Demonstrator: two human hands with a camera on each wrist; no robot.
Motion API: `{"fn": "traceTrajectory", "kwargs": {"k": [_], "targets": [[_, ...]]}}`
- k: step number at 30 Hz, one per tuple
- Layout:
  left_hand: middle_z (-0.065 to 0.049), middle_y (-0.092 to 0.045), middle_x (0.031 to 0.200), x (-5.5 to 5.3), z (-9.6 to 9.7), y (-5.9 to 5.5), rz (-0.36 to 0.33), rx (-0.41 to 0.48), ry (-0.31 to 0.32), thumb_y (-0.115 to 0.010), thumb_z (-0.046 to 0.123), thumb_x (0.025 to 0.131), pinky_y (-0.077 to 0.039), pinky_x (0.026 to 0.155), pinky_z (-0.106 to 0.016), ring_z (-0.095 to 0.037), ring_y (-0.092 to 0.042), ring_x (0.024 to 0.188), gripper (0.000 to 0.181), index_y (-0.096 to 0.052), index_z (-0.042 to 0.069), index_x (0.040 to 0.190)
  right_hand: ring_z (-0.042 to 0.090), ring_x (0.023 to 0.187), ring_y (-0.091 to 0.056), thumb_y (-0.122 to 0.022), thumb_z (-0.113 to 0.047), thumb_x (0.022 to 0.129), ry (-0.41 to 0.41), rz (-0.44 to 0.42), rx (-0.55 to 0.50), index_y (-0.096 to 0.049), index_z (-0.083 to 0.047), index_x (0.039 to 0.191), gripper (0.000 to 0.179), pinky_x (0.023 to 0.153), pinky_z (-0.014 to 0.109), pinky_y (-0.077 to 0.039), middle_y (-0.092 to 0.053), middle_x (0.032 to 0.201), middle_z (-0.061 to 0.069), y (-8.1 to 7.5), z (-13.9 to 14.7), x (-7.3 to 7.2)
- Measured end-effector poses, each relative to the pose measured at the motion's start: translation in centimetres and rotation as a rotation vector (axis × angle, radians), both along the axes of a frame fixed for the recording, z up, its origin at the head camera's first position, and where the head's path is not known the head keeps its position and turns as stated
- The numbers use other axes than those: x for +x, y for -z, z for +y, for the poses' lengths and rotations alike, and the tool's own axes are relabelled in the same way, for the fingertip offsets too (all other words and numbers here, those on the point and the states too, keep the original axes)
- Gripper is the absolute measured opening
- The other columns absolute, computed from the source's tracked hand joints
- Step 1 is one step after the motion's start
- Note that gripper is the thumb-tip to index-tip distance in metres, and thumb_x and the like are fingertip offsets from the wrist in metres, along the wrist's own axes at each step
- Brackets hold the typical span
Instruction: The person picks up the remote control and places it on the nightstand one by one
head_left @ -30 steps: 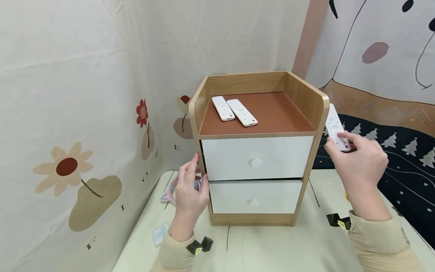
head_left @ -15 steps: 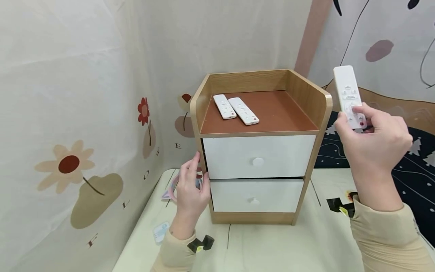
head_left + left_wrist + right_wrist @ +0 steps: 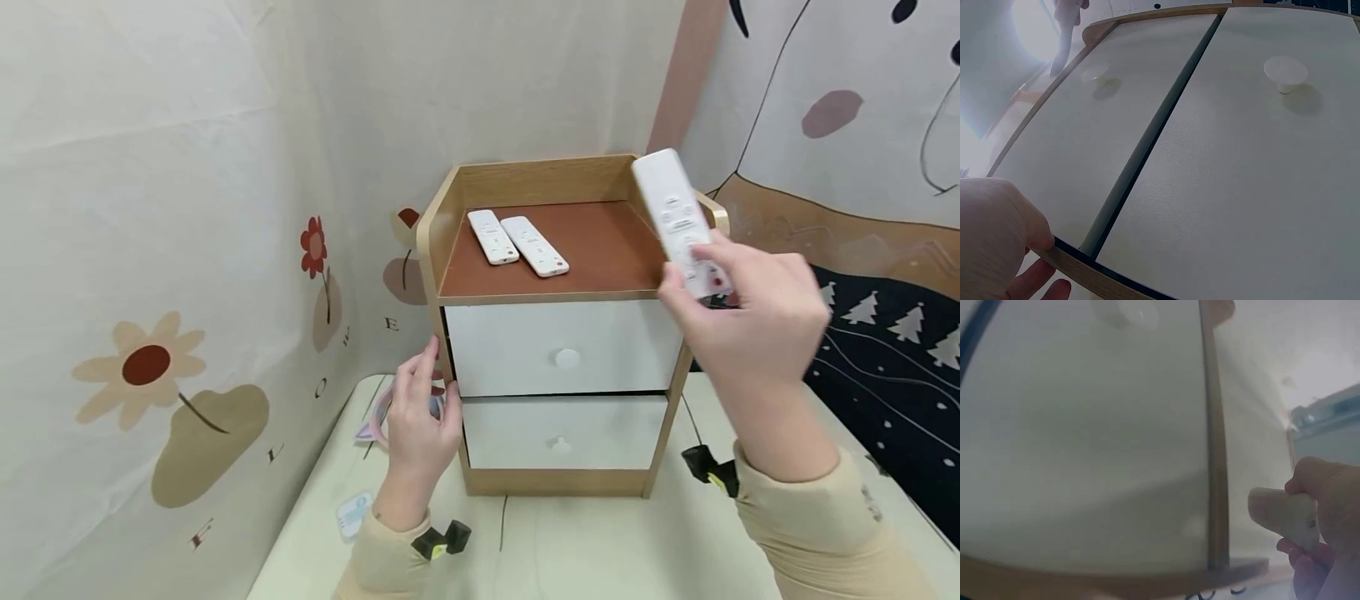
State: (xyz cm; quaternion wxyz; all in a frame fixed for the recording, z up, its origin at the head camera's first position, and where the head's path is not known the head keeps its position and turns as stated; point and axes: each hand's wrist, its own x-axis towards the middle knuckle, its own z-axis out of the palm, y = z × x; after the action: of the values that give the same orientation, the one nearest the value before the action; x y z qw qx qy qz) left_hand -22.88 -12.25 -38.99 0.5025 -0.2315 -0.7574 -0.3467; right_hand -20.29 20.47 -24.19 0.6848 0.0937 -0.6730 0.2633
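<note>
In the head view my right hand pinches a white remote control near its red-button end. The remote tilts up over the right side of the small wooden cabinet. Two more white remotes, a left one and a right one, lie side by side on the cabinet's brown top. My left hand holds the cabinet's left side panel; the left wrist view shows the thumb on its front edge and fingers beyond. In the right wrist view the held remote is blurred.
Raised wooden walls edge the cabinet top at the back and sides. Two white drawers with round knobs, an upper and a lower, face me. A pink headband-like item and a light-blue card lie on the pale surface at left.
My right hand raised the remote from beside the cabinet's right wall, then carried it left to above that wall. The left hand and the two lying remotes stay put.
</note>
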Motion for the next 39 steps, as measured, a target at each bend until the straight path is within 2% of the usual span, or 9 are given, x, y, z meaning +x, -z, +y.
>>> {"fn": "traceTrajectory", "kwargs": {"k": [3,5,11,18,25,31,39], "targets": [[-0.026,-0.063,0.126,0.0,0.0,-0.1,0.008,0.0,-0.002,-0.07,-0.013,0.092,-0.07,0.07,-0.04,-0.031,-0.073,0.096,0.067,-0.054,-0.003,0.156,0.044,0.075,-0.066,-0.075,-0.032,0.092,0.002,-0.087,0.1,-0.086,-0.002,0.105,0.035,0.069,0.038,-0.045,-0.085,0.108,0.018,0.3,-1.0,-0.3],[-0.026,-0.063,0.125,-0.1,0.0,-0.1,0.019,-0.001,-0.004,-0.071,-0.015,0.09,-0.07,0.069,-0.04,-0.031,-0.073,0.095,0.069,-0.054,-0.003,0.156,0.043,0.076,-0.066,-0.074,-0.033,0.093,0.014,-0.154,0.149,-0.085,-0.002,0.106,0.036,0.065,0.049,-0.047,-0.085,0.106,0.018,0.4,-1.5,-0.4],[-0.026,-0.063,0.124,-0.1,0.0,0.1,0.033,0.0,-0.009,-0.071,-0.016,0.089,-0.069,0.067,-0.04,-0.03,-0.072,0.092,0.07,-0.055,-0.004,0.156,0.041,0.078,-0.062,-0.073,-0.033,0.094,0.007,-0.313,0.203,-0.084,-0.004,0.106,0.034,0.062,0.048,-0.045,-0.084,0.097,0.018,0.4,-2.5,-0.8],[-0.027,-0.062,0.124,0.0,-0.1,0.0,0.024,0.001,-0.001,-0.07,-0.015,0.091,-0.069,0.069,-0.041,-0.031,-0.072,0.094,0.069,-0.054,-0.003,0.156,0.04,0.081,-0.063,-0.074,-0.031,0.091,-0.026,-0.45,0.154,-0.084,-0.006,0.103,0.029,0.065,0.05,-0.046,-0.083,0.09,0.017,-0.2,-3.4,-0.7],[-0.027,-0.062,0.124,0.0,-0.1,0.1,0.024,0.001,-0.004,-0.07,-0.015,0.09,-0.069,0.069,-0.04,-0.032,-0.072,0.095,0.069,-0.054,-0.003,0.157,0.037,0.086,-0.062,-0.073,-0.039,0.091,0.011,-0.638,0.119,-0.084,-0.016,0.101,0.027,0.064,0.051,-0.046,-0.075,0.076,0.014,-1.3,-4.0,-0.4],[-0.027,-0.062,0.125,0.1,0.0,0.0,0.02,0.004,0.004,-0.069,-0.014,0.091,-0.069,0.069,-0.04,-0.032,-0.072,0.096,0.068,-0.054,-0.003,0.157,0.034,0.096,-0.061,-0.071,-0.041,0.092,0.024,-0.745,0.17,-0.084,-0.019,0.104,0.029,0.063,0.05,-0.049,-0.076,0.078,0.01,-2.2,-4.5,-0.6],[-0.027,-0.062,0.125,0.2,0.0,-0.1,0.02,0.003,0.006,-0.07,-0.013,0.091,-0.069,0.068,-0.041,-0.032,-0.072,0.096,0.067,-0.054,-0.003,0.156,0.033,0.097,-0.062,-0.069,-0.046,0.096,0.005,-0.853,0.281,-0.085,-0.019,0.107,0.033,0.064,0.05,-0.051,-0.073,0.079,0.007,-3.6,-5.1,-1.3]]}}
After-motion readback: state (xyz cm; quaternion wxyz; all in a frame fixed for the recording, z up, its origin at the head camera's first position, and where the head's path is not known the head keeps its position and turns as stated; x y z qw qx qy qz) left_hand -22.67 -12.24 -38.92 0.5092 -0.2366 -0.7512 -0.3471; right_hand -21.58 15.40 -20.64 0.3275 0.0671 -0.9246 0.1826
